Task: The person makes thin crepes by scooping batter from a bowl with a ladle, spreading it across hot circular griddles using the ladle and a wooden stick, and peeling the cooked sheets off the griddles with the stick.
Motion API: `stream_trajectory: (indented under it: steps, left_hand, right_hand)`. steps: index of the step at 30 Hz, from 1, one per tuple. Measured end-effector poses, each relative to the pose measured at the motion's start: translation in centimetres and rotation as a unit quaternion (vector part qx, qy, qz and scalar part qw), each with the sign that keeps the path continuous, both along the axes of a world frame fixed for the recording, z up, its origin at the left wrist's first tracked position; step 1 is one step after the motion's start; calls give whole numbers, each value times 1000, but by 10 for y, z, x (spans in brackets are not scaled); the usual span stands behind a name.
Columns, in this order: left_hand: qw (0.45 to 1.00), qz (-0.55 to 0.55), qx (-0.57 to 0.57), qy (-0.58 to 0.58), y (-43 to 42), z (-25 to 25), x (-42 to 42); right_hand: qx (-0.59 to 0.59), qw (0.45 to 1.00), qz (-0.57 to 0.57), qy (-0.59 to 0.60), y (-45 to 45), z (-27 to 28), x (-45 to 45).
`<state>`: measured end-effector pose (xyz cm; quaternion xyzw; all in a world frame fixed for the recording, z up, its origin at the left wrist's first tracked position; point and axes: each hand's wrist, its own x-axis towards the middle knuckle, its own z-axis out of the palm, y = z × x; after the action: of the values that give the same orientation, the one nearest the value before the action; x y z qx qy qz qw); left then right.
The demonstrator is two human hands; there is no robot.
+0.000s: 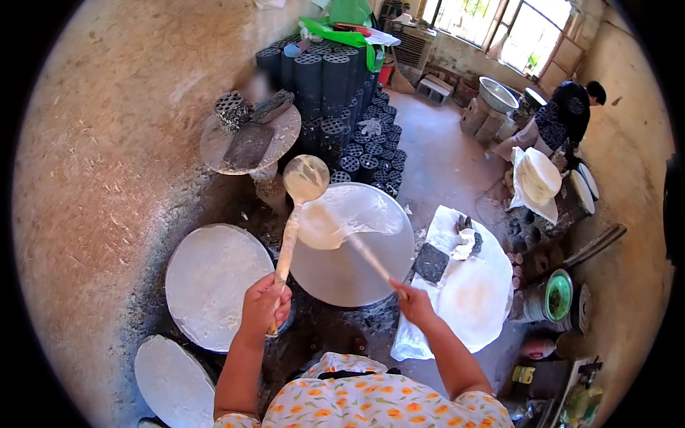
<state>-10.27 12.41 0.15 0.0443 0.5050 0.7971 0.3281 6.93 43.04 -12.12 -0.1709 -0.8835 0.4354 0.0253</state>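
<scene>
My left hand [265, 303] is closed around the long handle of a ladle [306, 178], whose round bowl is held over the upper left edge of a round griddle [342, 274]. In my right hand [415, 303] is a thin wooden stick [369, 258]; its far end is blurred over the griddle. Pale wet batter [364, 210] covers the upper part of the griddle, and its lower part is bare grey. To the right, a large thin round sheet [472, 296] lies on plastic, with a dark block [431, 263] at its left side.
Two pale round lids [219, 285] stand at the left. Dark perforated cylinders [335, 82] are stacked behind the griddle, beside a round stand [210, 146]. Another person [567, 114] bends down at the upper right, near a metal basin [498, 94]. A green bowl [559, 294] is at the right.
</scene>
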Motion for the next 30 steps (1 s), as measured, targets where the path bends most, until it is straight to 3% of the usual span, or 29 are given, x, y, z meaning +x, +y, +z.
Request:
stream_trajectory:
  steps: [2, 3, 6, 7, 10, 12, 14, 16, 19, 22, 23, 24, 27, 29, 30]
  left_hand:
    - [1000, -15, -4, 2, 4, -3, 5]
    - [1000, -20, -17, 13, 5, -4, 7]
    - [997, -7, 22, -70, 2, 8, 11]
    - [977, -36, 162, -135, -8, 9, 9]
    - [972, 5, 219, -88, -16, 9, 23]
    - [984, 22, 168, -56, -15, 14, 26]
    - [996, 40, 74, -25, -14, 18, 27]
    - [997, 41, 61, -28, -7, 19, 30]
    - [996, 81, -10, -24, -4, 19, 39]
    - [995, 84, -42, -13, -22, 19, 52]
    - [994, 90, -58, -11, -27, 17, 56]
    - [994, 94, -59, -13, -30, 15, 60]
    - [995, 82, -57, -6, -29, 8, 69]
    - [994, 94, -43, -19, -16, 5, 74]
    - [994, 97, -45, -19, -11, 6, 76]
  right_hand:
    - [-3, 994, -109, 4, 15, 0, -28]
    - [-6, 994, -106, 6, 18, 5, -42]
    - [-30, 999, -25, -30, 12, 24, -58]
    - [-57, 995, 20, -75, 9, 38, -52]
    - [-94, 985, 75, -121, 21, 41, -18]
    - [-104, 983, 89, -124, 30, 34, -7]
    - [-18, 999, 41, -5, 35, 18, -10]
    - [-4, 1000, 21, -21, 30, 20, -36]
    - [-48, 994, 77, -60, 26, 27, -61]
    - [-109, 973, 146, -146, 50, 49, -31]
    - [-77, 967, 149, -190, 53, 80, -22]
    - [-77, 967, 153, -191, 63, 73, -16]
    - [-84, 984, 93, -126, 78, 30, -11]
    - [-31, 998, 16, 51, 67, 10, -38]
    - [-33, 998, 20, 51, 64, 13, -47]
